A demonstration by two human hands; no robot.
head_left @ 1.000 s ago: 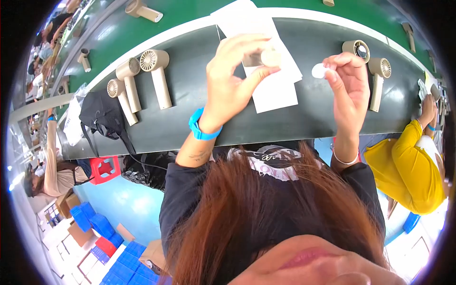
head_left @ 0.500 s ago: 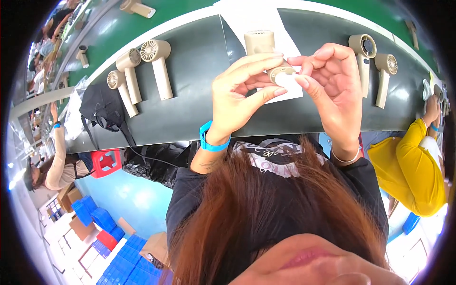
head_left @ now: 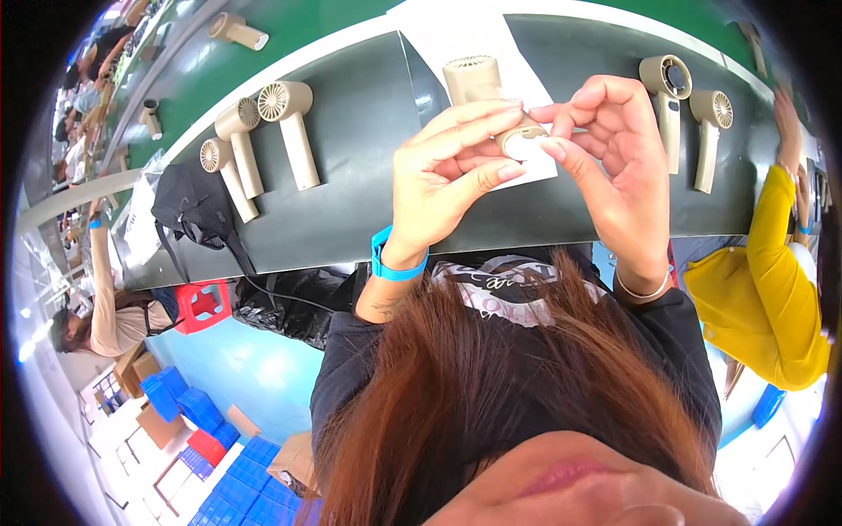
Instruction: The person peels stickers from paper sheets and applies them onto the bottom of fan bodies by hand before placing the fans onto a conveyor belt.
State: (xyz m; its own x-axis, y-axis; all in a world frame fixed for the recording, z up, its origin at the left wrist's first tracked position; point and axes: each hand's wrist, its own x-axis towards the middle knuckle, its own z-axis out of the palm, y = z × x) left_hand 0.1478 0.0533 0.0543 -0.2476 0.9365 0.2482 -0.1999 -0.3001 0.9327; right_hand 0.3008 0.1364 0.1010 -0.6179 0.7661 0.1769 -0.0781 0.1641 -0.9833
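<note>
**Both hands closed on the fan part over the white sheet**

While the two hands had stood apart a second before, each pinching its own piece, they had since come together over one small beige fan part. The left hand was curled around it, fingers laid across its top and thumb beneath. The right hand met it from the right, thumb and forefinger pinched at the part's rim; the small white piece it held earlier could no longer be made out, and whether it now sat on the part could not be told. By judgement, a fitting step was in hand.

Just beyond the grip, a beige handheld fan lay on a white sheet on the dark bench. Three more fans lay to the left and two fans to the right. At the right a neighbour's yellow sleeve reached toward the bench.
</note>
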